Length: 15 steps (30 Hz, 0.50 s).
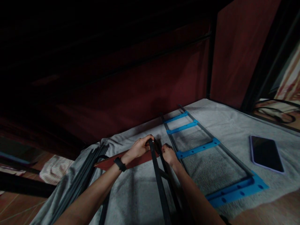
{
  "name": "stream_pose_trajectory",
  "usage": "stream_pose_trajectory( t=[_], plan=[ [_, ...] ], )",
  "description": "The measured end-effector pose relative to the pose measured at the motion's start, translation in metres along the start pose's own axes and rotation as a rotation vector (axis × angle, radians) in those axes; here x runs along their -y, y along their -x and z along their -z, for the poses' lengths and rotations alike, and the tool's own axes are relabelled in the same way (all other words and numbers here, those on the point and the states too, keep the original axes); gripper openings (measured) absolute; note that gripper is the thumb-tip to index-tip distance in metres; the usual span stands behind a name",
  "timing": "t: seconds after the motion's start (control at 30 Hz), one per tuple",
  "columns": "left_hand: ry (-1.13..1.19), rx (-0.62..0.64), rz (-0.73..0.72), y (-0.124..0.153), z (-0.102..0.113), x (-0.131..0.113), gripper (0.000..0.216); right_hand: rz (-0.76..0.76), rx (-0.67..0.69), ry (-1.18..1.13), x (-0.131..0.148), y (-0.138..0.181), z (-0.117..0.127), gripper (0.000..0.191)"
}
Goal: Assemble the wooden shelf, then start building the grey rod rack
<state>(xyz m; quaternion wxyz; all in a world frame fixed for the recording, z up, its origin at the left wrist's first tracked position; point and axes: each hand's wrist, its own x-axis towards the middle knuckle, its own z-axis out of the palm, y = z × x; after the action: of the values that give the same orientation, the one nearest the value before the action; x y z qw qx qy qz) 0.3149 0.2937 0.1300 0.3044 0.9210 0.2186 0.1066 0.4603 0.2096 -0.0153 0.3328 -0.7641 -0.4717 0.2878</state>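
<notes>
My left hand (139, 147), with a dark band at its wrist, is closed around the far end of a black metal frame (159, 184). That frame has two long bars joined by a short crosspiece, and it runs back toward me between my forearms. At the right side of the same end, my right hand (168, 153) has its fingers curled in; what they pinch is too dark and small to make out. Under the left hand, a thin reddish-brown board (140, 160) extends leftward, partly covered by the hand and frame.
Right of my hands lies a ladder-like frame of dark tubes with blue crosspieces (199, 148). Several loose dark tubes (78, 181) lie at the left. A phone (266, 153) rests on the grey blanket (227, 125). A dark red panel (140, 100) stands behind.
</notes>
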Motion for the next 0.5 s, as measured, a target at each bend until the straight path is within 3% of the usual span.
stream_pose_trajectory(
  t=[0.5],
  plan=[
    [0.007, -0.001, 0.008, 0.0005, -0.0006, 0.0075, 0.029, -0.011, 0.002, -0.012, -0.0061, -0.0036, -0.0001, 0.032]
  ],
)
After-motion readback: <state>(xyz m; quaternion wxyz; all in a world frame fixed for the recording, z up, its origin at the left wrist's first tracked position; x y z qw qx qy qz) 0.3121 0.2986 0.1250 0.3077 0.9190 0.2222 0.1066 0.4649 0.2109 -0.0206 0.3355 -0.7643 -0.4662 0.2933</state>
